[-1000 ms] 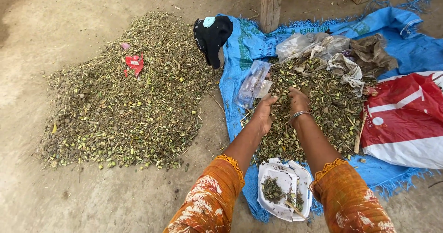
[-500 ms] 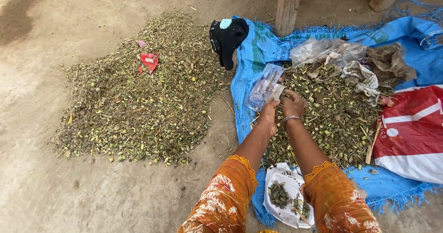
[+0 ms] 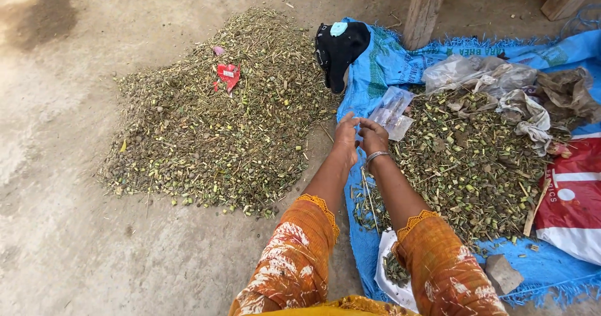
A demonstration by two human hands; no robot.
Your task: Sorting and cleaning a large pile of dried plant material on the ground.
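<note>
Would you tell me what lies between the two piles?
In the head view: the hands, bare ground and the blue tarp's edge.

Both hands, left hand and right hand, meet fingertip to fingertip above the blue tarp, between two heaps of chopped green stalks.

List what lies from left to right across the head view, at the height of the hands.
Big heap of plant bits on bare ground → left hand → right hand → second heap on the blue tarp → red and white sack.
</note>
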